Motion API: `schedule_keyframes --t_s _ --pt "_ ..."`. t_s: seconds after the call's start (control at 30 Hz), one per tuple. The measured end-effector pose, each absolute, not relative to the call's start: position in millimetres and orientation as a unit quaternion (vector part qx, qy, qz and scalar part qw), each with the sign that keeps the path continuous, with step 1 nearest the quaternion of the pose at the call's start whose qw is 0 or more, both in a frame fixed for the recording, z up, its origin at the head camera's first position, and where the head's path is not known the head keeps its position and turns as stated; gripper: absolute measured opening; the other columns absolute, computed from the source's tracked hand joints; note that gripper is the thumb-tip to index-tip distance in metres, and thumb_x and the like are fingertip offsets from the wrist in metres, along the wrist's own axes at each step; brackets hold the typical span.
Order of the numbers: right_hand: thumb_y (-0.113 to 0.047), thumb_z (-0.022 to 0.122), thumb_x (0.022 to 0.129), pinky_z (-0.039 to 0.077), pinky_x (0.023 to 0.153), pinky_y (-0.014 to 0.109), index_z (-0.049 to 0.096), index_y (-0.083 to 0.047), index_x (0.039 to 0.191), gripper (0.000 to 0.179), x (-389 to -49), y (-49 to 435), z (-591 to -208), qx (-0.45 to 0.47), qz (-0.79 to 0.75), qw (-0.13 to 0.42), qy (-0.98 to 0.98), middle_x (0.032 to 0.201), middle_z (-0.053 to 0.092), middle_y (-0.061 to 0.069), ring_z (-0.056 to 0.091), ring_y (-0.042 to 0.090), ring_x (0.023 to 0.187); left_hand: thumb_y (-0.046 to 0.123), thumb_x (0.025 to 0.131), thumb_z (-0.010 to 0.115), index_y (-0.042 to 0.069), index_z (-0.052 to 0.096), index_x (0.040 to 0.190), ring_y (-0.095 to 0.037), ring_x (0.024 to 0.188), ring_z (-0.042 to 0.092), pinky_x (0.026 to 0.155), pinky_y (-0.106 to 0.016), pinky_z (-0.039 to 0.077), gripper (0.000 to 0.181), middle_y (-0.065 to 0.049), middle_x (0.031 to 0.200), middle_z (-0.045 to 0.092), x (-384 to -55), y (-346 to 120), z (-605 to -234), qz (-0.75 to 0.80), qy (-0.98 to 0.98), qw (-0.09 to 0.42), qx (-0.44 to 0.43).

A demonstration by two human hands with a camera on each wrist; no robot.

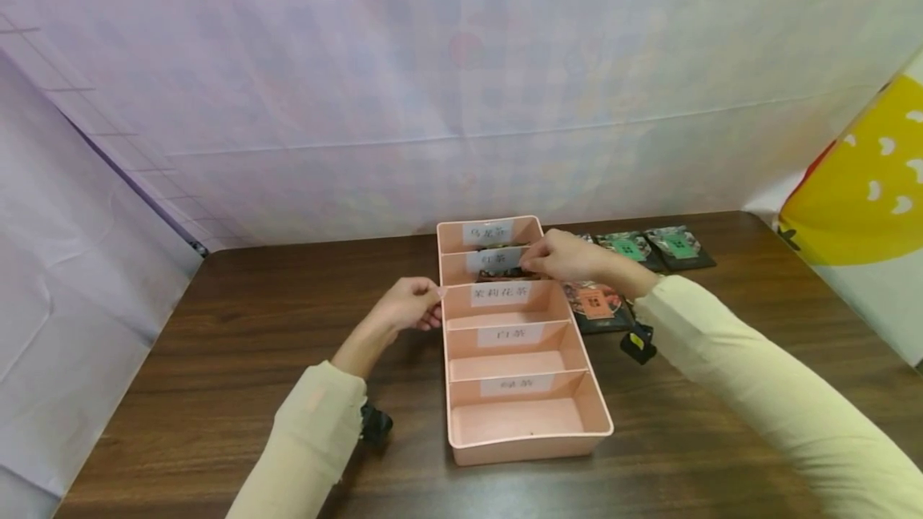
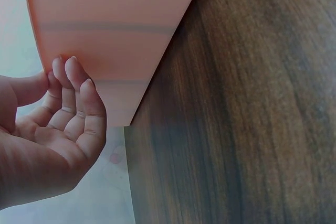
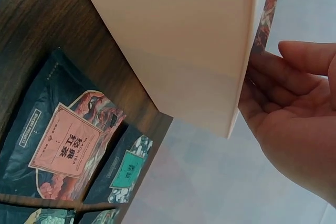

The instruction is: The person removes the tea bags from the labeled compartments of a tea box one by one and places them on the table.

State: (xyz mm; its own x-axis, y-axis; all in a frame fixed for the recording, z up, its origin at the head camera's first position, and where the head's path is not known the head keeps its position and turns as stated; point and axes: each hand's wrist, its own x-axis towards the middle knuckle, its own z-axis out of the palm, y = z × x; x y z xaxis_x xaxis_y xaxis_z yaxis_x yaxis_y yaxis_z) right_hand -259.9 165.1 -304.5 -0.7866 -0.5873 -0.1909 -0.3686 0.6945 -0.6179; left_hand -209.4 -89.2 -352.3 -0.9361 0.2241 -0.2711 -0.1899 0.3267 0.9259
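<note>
Left grip (image 1: 409, 304) pinched the pink organizer (image 1: 530, 451) rim. Right grip (image 1: 566, 256) sat by a tea packet (image 3: 266, 19) there; couldn't tell if holding it.

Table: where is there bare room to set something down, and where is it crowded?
Free: left of the box, between left hand and the table's left edge; the box's three nearest compartments. Crowded: right of the box's far half, where packets lie near the right hand.
</note>
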Motion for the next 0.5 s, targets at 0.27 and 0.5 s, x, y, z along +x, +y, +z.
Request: schedule_keyframes --t_s 0.27,0.5 --pt "-0.009 0.045 0.096 0.040 0.092 0.047 0.059 0.006 0.115 0.028 -255 172 -291 -0.243 -0.303 0.175 0.905 0.119 0.055 0.022 0.049 0.036 0.113 0.011 0.096 0.047 -0.009 0.052 0.088 -0.011 0.053 0.054 0.052 -0.024 0.048 0.022 -0.008 0.067 0.055 -210 -89 -353 0.583 0.793 0.176 0.016" --pt "-0.012 0.046 0.096 0.041 0.090 0.048 0.060 0.004 0.114 0.028 -254 179 -275 -0.250 -0.304 0.151 0.907 0.114 0.059 0.020 0.052 0.035 0.109 0.011 0.096 0.047 -0.008 0.053 0.089 -0.010 0.053 0.054 0.052 -0.023 0.048 0.022 -0.008 0.067 0.055 -210 -89 -353 0.584 0.792 0.177 0.015"
